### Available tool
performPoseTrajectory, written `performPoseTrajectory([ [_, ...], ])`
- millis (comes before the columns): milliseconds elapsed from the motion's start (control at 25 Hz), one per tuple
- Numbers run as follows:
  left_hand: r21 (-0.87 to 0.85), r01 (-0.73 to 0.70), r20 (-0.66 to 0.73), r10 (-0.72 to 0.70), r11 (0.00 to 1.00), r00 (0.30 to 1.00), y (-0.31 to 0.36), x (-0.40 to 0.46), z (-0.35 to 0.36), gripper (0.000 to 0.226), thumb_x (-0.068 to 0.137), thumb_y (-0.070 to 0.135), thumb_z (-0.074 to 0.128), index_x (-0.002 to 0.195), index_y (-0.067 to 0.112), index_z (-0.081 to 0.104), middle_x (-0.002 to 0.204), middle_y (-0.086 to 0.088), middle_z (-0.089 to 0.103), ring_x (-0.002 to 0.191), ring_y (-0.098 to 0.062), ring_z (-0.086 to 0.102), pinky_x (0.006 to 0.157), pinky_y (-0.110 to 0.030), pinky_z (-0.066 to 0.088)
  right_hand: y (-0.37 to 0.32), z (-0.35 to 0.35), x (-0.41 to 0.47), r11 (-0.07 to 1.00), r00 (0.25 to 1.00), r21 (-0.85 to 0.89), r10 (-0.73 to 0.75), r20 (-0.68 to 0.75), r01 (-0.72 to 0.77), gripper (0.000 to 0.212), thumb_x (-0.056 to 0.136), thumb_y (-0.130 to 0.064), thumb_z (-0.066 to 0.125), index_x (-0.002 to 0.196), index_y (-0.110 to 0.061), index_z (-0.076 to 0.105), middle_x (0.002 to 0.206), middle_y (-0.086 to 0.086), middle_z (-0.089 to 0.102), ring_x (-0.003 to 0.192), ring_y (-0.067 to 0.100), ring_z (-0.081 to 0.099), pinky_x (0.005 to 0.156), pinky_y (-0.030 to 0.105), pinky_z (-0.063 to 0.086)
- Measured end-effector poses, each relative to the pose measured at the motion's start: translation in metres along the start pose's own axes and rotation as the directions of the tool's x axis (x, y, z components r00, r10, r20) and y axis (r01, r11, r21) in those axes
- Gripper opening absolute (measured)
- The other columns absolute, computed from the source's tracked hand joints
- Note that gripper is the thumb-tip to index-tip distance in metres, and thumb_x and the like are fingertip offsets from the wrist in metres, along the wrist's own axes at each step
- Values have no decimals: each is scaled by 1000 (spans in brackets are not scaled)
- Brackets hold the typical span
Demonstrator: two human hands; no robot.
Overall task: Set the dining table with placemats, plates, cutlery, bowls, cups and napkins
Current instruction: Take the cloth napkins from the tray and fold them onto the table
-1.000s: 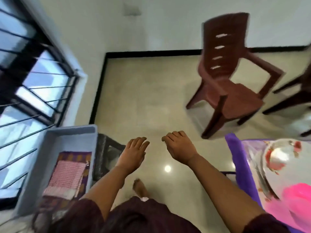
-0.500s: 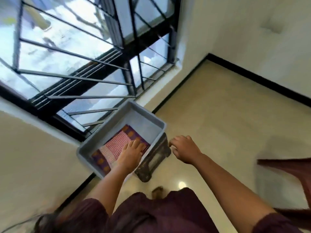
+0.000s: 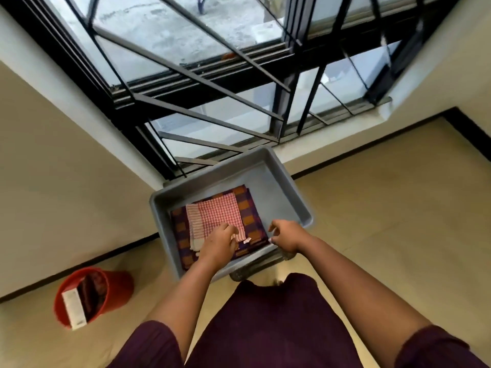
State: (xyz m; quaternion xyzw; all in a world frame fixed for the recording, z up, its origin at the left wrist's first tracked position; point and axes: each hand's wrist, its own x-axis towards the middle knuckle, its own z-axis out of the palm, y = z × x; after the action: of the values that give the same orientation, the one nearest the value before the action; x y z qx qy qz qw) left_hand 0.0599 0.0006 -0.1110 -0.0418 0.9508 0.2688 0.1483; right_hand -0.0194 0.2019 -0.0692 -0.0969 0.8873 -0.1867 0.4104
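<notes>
Below, pink checked napkin (image 3: 216,217) flat in grey tub (image 3: 281,197), long axis left-right.

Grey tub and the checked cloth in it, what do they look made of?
Grey tub: probably moulded plastic, matte, going by its smooth one-piece walls and rounded rim. Checked cloth: woven fabric, likely cotton, folded flat with a soft edge that the left hand touches. It lies on a purple and orange mat, also apparently woven.

Support: beige tiled floor (image 3: 385,221). Red plastic bucket (image 3: 106,290) lies tipped directly on it, left of the grey plastic tub (image 3: 281,197).
</notes>
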Motion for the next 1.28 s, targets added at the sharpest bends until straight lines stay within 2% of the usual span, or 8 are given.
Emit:
performPoseTrajectory([
  [200,-119,119,90,-108,986,990,-16,53,78,21,89,11,59,110,11,62,112,-6,61,102,-22,57,86,-34,47,25,39,84,1000,1000,-2,14,16,-14,28,88,-8,58,115,-15,63,112,10,67,103,28,61,86,30,49],
  [360,-134,134,145,-114,982,983,-21,77,122,29,83,18,71,110,13,62,113,-6,59,103,-22,58,87,-34,49,36,65,122,1000,1000,26,12,-6,-11,20,86,-12,62,105,-10,68,107,13,70,100,31,63,85,33,50],
  [560,-61,109,139,-100,992,985,-17,91,137,38,83,21,71,118,12,59,117,-8,56,104,-27,58,86,-35,47,37,78,134,994,987,100,61,-148,-46,16,85,-18,64,100,-16,58,104,11,66,98,30,62,75,27,42],
  [680,-57,94,126,-86,994,988,-8,91,129,47,86,21,64,131,16,53,119,-10,59,105,-30,60,84,-42,51,29,69,129,965,991,261,52,-124,-17,17,82,-8,61,89,-23,54,97,7,67,94,26,63,80,26,48],
  [760,-86,127,136,-114,988,984,-1,89,120,55,86,20,64,137,20,47,125,-10,58,108,-29,59,86,-44,51,21,55,118,959,994,282,15,-111,17,20,80,-7,60,90,-22,52,92,6,65,87,24,63,77,30,52],
  [920,94,131,271,-152,987,951,15,86,105,56,86,13,61,139,18,41,134,-11,45,114,-32,54,94,-42,48,23,18,99,983,997,180,-10,-74,24,15,85,-7,60,95,-19,57,100,6,64,91,24,58,75,25,42],
  [1080,242,47,353,-133,969,926,12,88,119,58,93,9,52,145,30,36,135,-11,38,109,-33,54,93,-43,49,45,24,111,996,999,85,28,22,-30,25,92,-9,56,116,-14,62,122,10,63,112,27,58,94,31,45],
  [1280,291,-73,284,-13,954,959,1,102,129,40,93,21,57,132,17,44,118,-13,50,96,-36,61,79,-44,51,65,52,136,982,998,181,52,-20,-48,25,93,-7,52,114,-16,63,117,12,65,106,28,60,91,34,49],
])
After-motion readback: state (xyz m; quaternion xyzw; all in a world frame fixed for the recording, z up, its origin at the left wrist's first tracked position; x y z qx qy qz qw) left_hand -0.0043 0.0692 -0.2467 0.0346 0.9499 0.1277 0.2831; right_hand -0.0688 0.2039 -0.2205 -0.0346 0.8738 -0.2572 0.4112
